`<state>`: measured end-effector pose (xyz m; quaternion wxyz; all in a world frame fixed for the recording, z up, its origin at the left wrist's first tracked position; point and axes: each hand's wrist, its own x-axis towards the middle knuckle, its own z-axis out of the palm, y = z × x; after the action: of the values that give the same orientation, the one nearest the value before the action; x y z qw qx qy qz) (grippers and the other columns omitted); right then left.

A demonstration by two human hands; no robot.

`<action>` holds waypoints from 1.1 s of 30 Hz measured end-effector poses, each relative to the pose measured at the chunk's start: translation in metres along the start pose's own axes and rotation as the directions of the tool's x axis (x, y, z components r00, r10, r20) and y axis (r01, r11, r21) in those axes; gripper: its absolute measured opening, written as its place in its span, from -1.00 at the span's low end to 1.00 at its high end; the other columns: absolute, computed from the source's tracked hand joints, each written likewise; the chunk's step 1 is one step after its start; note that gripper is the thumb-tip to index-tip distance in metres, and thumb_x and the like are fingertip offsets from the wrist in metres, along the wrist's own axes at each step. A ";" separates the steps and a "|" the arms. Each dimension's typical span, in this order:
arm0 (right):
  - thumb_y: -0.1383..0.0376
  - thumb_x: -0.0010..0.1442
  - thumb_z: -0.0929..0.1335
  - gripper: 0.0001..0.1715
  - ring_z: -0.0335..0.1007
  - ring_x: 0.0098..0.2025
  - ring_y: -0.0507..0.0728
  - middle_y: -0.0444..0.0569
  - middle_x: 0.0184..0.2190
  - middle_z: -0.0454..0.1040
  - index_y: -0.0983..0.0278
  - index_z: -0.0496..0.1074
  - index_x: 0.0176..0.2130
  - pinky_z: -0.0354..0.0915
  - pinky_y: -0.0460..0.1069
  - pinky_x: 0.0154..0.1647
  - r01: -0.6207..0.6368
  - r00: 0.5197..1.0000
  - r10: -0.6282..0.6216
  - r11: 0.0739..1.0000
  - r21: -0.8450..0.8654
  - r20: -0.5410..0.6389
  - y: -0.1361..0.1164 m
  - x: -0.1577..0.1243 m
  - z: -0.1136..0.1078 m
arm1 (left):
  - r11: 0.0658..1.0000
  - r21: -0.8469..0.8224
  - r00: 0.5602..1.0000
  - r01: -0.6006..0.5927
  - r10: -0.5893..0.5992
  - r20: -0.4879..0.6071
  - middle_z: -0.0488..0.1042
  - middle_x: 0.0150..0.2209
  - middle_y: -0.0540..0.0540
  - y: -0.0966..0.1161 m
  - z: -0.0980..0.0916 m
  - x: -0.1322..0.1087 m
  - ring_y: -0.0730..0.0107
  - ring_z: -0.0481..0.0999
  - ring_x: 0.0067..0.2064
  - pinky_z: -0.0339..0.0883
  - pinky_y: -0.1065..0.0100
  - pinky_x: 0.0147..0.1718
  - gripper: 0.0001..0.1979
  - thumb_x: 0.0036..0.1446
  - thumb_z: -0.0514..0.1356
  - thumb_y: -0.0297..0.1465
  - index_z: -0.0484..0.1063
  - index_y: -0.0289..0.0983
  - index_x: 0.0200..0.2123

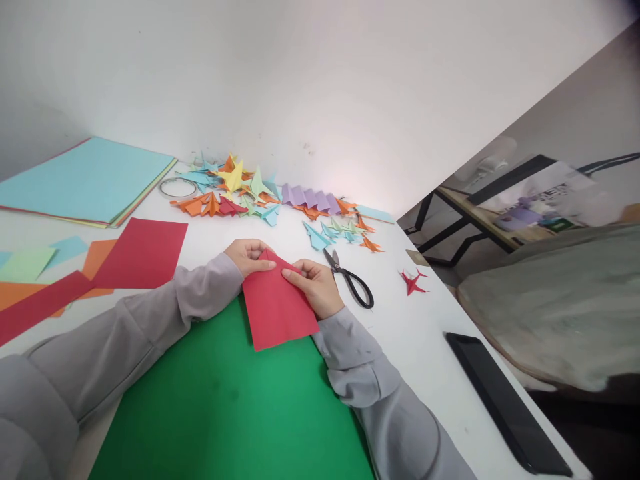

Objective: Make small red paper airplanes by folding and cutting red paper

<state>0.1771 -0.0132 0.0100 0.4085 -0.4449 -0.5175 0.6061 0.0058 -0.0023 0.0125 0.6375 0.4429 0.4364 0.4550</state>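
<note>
A red sheet of paper (275, 308) lies partly folded on a green mat (225, 407), with its far corners turned in to a point. My left hand (247, 257) pinches the paper's far left edge near the tip. My right hand (315, 287) presses its fingers together on the right fold, thumb and forefinger closed on the paper. Both arms wear grey sleeves.
Black scissors (350, 280) lie just right of my right hand. A heap of folded paper shapes (260, 193) sits at the back by the wall. A stack of coloured sheets (85, 180) and loose red sheets (143, 253) lie to the left. A black phone (505, 400) and a small red folded shape (413, 281) lie on the right.
</note>
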 end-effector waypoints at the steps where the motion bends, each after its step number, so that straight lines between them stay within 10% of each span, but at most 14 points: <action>1: 0.13 -0.22 0.48 -0.67 0.22 -0.65 -0.05 -0.19 -0.68 0.39 0.30 0.38 -0.55 0.12 -0.13 -0.62 0.012 1.000 -0.012 1.000 -0.005 -0.002 0.000 0.000 0.000 | 1.000 -0.008 1.000 -0.006 0.006 -0.006 0.52 -0.55 -0.01 -0.001 0.000 0.000 0.46 0.48 -0.53 0.37 0.43 -0.52 -0.59 -0.46 0.42 -0.39 0.42 -0.37 -0.43; 33: 0.02 -0.17 0.44 -0.61 0.16 -0.62 -0.04 -0.17 -0.65 0.37 0.30 0.40 -0.56 0.10 -0.11 -0.61 0.054 0.999 -0.054 0.995 -0.078 0.007 0.003 -0.001 0.002 | 0.987 0.146 0.998 -0.066 0.066 0.006 0.47 -0.62 -0.01 -0.008 -0.002 0.002 0.49 0.42 -0.57 0.30 0.45 -0.55 -0.69 -0.46 0.41 -0.36 0.42 -0.35 -0.57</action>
<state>0.1757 -0.0155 0.0068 0.4057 -0.4449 -0.5537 0.5752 0.0063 -0.0011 0.0045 0.5880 0.5029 0.4535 0.4424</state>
